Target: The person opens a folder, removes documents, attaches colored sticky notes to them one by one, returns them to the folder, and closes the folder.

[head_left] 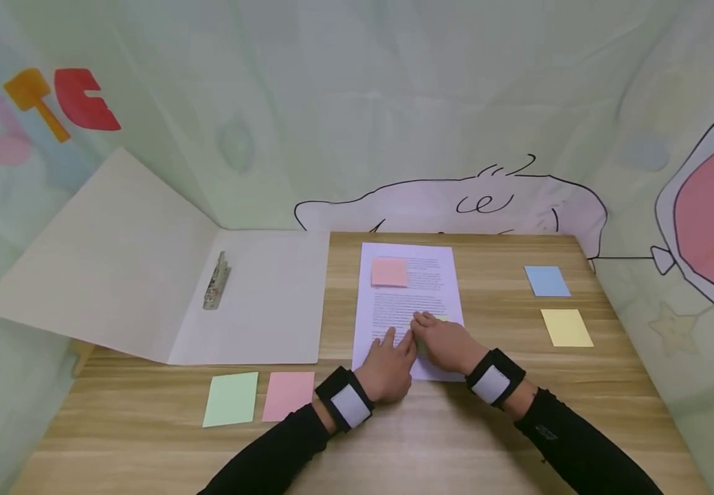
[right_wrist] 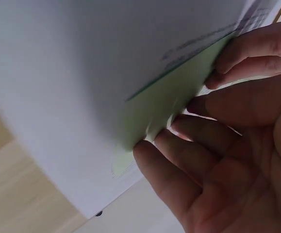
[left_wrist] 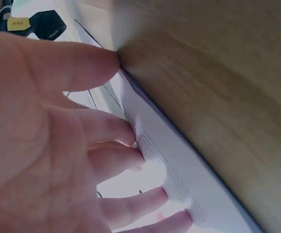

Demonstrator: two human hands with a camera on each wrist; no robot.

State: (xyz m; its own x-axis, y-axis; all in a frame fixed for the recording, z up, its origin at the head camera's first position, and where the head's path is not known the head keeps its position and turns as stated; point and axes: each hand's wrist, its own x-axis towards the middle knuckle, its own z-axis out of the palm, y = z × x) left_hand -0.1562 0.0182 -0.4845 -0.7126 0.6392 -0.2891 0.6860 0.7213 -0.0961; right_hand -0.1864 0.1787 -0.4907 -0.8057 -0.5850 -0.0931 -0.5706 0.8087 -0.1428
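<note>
A printed sheet of paper [head_left: 440,258] lies on the table with a pink sticky note [head_left: 389,272] stuck near its upper left. Lower down on the sheet is a light green sticky note [right_wrist: 152,104], mostly covered by my right hand [head_left: 448,344] in the head view. That hand's fingertips press on the green note. My left hand [head_left: 387,371] rests at the sheet's lower left with its fingers spread. In the left wrist view its fingertips [left_wrist: 157,194] touch the printed page. The two hands' index fingers nearly meet on the paper.
An open white folder [head_left: 270,295] with a metal clip [head_left: 216,282] lies at the left, its cover raised against the backdrop. Green [head_left: 230,399] and pink [head_left: 288,396] notes lie below it. Blue [head_left: 547,281] and yellow [head_left: 567,328] notes lie at the right.
</note>
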